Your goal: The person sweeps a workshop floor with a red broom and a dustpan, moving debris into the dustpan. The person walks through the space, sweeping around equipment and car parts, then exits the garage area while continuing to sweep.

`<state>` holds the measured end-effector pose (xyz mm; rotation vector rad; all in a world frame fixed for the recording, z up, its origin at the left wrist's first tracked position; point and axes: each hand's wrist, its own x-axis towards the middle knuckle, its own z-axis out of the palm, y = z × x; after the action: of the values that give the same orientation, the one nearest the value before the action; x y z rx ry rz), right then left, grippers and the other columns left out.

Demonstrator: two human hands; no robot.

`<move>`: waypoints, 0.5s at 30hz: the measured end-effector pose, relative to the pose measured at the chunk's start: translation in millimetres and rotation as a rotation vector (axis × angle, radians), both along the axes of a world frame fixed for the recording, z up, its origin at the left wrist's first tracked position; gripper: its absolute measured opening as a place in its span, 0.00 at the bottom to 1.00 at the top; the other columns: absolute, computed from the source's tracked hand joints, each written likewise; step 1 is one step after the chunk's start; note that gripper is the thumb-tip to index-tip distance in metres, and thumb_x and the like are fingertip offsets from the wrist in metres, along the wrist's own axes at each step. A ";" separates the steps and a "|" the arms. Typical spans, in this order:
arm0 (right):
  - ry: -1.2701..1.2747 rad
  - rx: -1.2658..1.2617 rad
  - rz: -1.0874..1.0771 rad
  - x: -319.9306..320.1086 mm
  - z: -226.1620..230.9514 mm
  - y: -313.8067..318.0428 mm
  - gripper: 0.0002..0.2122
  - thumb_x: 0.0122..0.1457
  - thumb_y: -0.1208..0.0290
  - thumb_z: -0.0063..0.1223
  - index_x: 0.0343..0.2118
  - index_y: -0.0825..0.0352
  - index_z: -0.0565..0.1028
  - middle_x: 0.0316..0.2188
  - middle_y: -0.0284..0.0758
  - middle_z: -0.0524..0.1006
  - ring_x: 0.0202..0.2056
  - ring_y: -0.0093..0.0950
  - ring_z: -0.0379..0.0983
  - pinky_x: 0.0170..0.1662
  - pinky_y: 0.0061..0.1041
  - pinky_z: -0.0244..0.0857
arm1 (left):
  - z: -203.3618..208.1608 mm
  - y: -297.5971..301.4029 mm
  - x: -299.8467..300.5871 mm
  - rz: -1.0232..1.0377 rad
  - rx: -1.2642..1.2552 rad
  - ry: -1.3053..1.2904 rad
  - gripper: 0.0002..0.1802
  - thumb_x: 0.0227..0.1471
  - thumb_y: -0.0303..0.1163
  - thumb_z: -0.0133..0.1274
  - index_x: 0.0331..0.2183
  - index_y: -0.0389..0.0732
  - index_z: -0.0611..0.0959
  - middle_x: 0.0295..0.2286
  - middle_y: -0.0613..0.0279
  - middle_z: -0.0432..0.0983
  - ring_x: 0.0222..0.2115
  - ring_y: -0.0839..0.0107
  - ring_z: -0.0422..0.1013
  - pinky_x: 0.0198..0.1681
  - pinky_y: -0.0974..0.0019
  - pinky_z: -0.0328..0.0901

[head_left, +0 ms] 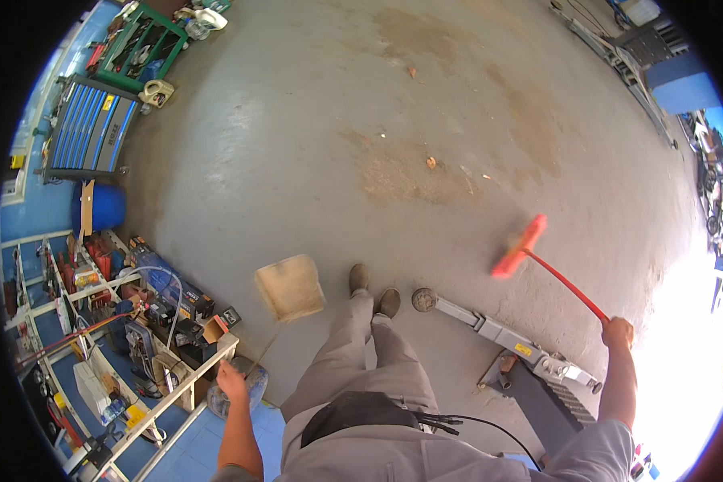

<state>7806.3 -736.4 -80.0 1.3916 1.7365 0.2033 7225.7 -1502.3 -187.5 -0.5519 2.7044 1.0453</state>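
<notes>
My right hand (617, 331) is wrapped round the red handle of a broom (566, 277), out to the right. The broom's red head (520, 247) is smeared by motion and lies over the grey floor. On the left, my left hand (233, 381) is closed at the upper end of the thin handle of a dustpan (291, 287). Its pale, dirt-stained pan is at floor level, left of my shoes (359, 278). The grip itself is partly hidden by the hand.
Brown dirt (414, 173) and small scraps (431, 162) lie on the floor ahead. A grey lift arm (498, 331) stretches right of my feet. At left stand a loaded shelf rack (205, 365), a blue barrel (108, 207) and a drawer cabinet (92, 128).
</notes>
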 end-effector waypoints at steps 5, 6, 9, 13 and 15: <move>0.038 0.012 -0.133 -22.9 34.4 -12.7 0.24 0.65 0.50 0.41 0.34 0.69 0.80 0.34 0.51 0.80 0.40 0.48 0.77 0.44 0.46 0.70 | -14.3 28.2 -3.0 0.089 0.082 -0.025 0.27 0.66 0.46 0.42 0.18 0.42 0.66 0.13 0.69 0.60 0.14 0.77 0.59 0.19 0.68 0.62; 0.140 -0.042 -0.139 -39.0 26.2 -19.6 0.23 0.65 0.50 0.41 0.35 0.68 0.80 0.34 0.51 0.80 0.40 0.49 0.77 0.44 0.47 0.69 | -18.0 34.4 -7.1 0.095 0.102 -0.040 0.27 0.66 0.46 0.42 0.18 0.43 0.66 0.13 0.70 0.60 0.14 0.77 0.59 0.19 0.68 0.61; 0.387 -0.228 -0.127 -125.0 -38.8 -46.1 0.22 0.65 0.50 0.37 0.42 0.64 0.77 0.37 0.50 0.79 0.42 0.50 0.76 0.46 0.48 0.68 | -31.5 57.8 -23.7 0.124 0.163 -0.100 0.26 0.66 0.46 0.42 0.18 0.43 0.67 0.13 0.70 0.60 0.14 0.77 0.59 0.19 0.68 0.60; 0.491 -0.628 -0.029 -337.7 -187.3 -89.6 0.18 0.63 0.59 0.38 0.48 0.60 0.76 0.45 0.46 0.78 0.49 0.45 0.74 0.52 0.43 0.68 | -44.5 89.4 -52.4 0.168 0.240 -0.171 0.24 0.64 0.45 0.44 0.19 0.45 0.67 0.14 0.72 0.59 0.13 0.78 0.56 0.18 0.69 0.58; 0.635 -0.729 0.013 -456.6 -245.0 -111.0 0.19 0.61 0.60 0.40 0.46 0.65 0.77 0.44 0.47 0.79 0.48 0.45 0.76 0.50 0.43 0.69 | -41.3 101.2 -60.8 0.179 0.247 -0.154 0.24 0.64 0.45 0.44 0.18 0.47 0.65 0.13 0.73 0.57 0.13 0.79 0.55 0.18 0.69 0.57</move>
<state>7349.7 -847.4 -325.0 0.9302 2.0123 -0.8732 7164.8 -1401.2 -228.8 -0.8019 2.3826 1.2996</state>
